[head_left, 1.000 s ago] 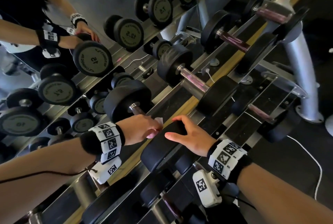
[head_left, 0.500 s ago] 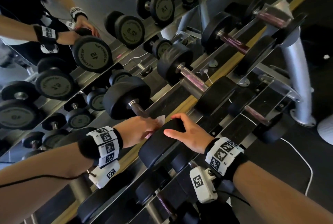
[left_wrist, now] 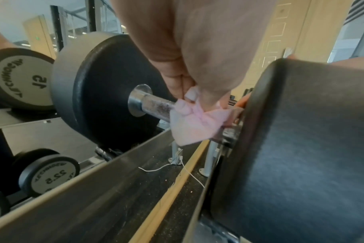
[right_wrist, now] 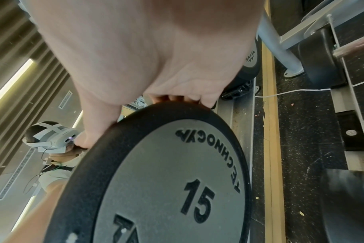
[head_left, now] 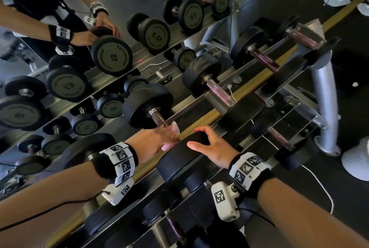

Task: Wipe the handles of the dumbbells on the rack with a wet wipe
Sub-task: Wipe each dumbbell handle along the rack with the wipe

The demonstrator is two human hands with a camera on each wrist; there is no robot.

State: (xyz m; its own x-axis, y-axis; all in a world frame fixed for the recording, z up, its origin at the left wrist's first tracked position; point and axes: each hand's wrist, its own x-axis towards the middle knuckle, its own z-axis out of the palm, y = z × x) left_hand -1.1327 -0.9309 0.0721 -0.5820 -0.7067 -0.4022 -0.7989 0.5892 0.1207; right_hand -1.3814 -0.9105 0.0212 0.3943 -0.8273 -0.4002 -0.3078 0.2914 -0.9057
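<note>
The left hand [head_left: 153, 142] is closed round a crumpled pale pink wet wipe [left_wrist: 194, 125], wrapped on the knurled steel handle [left_wrist: 154, 105] of the black 15-marked dumbbell [head_left: 147, 106] lying on the grey metal rack [head_left: 199, 108]. The wipe sits at the handle's near end, against the near black weight head [head_left: 185, 158] at 5 o'clock of the far one. The right hand [head_left: 214, 147] lies over that near head's rim, fingers curved round its edge, steadying it. The step in hand looks like wiping this handle. Next, the wipe should slide toward 11 o'clock along the bare steel, then go to the neighbouring dumbbell [head_left: 219, 90] at 2 o'clock.
</note>
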